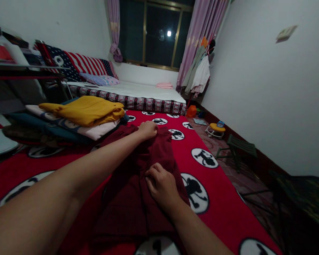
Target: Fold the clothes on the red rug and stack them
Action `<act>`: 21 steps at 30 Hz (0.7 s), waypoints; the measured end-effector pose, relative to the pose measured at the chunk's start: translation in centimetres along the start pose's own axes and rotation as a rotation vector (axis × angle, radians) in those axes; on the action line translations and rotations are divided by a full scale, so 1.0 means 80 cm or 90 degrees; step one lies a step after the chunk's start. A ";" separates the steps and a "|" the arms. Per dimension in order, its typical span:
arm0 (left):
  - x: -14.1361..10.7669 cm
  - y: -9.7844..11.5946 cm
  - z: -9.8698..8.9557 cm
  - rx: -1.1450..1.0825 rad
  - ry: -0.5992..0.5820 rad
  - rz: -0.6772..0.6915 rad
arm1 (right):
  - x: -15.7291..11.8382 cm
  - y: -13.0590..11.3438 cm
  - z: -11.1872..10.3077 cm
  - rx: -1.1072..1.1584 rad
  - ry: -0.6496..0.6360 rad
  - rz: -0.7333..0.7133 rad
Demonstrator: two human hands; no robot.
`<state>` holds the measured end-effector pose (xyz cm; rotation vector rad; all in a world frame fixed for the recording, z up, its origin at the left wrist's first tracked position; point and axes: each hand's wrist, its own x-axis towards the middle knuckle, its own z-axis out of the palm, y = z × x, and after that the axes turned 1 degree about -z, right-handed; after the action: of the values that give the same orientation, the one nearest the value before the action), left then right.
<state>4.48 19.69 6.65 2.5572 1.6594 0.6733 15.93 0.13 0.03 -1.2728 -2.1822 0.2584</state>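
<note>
A dark red garment lies spread on a red blanket patterned with white circles and black figures. Whether it is a top or trousers I cannot tell. My left hand reaches to its far end, with the fingers closed on the cloth there. Nearer to me, my right hand pinches a fold of the same fabric around its middle. Beyond my left forearm sits a pile of folded clothes, with a mustard yellow garment on top and a pale pink one beneath it.
A bed with a white cover stands under the window. Clothes hang on a rack in the far right corner. Along the right wall are a small yellow stool, a green folding stool and a camouflage chair. A cluttered desk stands at left.
</note>
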 end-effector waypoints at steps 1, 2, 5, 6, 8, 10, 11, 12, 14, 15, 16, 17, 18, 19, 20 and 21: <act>0.003 0.010 0.006 -0.017 -0.018 0.018 | 0.000 0.000 0.000 0.001 0.000 0.000; 0.006 0.019 0.012 -0.032 -0.036 0.033 | 0.000 0.001 0.000 0.002 0.000 -0.001; 0.012 0.037 0.030 -0.062 -0.066 0.042 | -0.001 0.002 0.002 0.007 0.003 -0.001; 0.013 0.040 0.035 -0.068 -0.069 0.039 | -0.001 0.003 0.002 0.009 0.004 -0.001; 0.014 0.045 0.040 -0.077 -0.070 0.037 | -0.002 0.003 0.002 0.009 0.005 -0.002; 0.012 0.047 0.041 -0.084 -0.070 0.044 | -0.002 0.003 0.002 0.006 0.005 -0.002; 0.011 0.049 0.041 -0.087 -0.069 0.049 | -0.002 0.002 0.002 0.004 0.003 -0.002; 0.010 0.050 0.040 -0.090 -0.068 0.055 | -0.002 0.002 0.001 0.001 0.002 -0.001; 0.008 0.053 0.039 -0.100 -0.058 0.064 | -0.002 0.001 0.001 -0.006 0.000 0.003; 0.009 0.055 0.038 -0.110 -0.051 0.066 | -0.001 0.001 0.001 -0.008 -0.001 0.004; 0.010 0.056 0.038 -0.122 -0.043 0.066 | -0.001 0.001 0.000 -0.010 -0.002 0.004; 0.012 0.056 0.038 -0.140 -0.034 0.066 | -0.002 0.001 0.000 -0.010 -0.003 0.003; 0.016 0.056 0.039 -0.162 -0.027 0.067 | -0.002 0.001 0.001 -0.009 -0.003 0.002; 0.019 0.056 0.040 -0.186 -0.021 0.068 | -0.002 0.002 0.001 -0.007 -0.002 0.002; 0.023 0.055 0.042 -0.211 -0.018 0.068 | -0.002 0.002 0.001 -0.004 -0.003 0.002; 0.026 0.053 0.044 -0.235 -0.019 0.069 | -0.002 0.002 0.001 0.000 -0.003 0.003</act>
<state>10.13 20.42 5.21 2.3883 1.2529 0.8508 16.06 0.11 -0.17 -1.2783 -2.1840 0.2639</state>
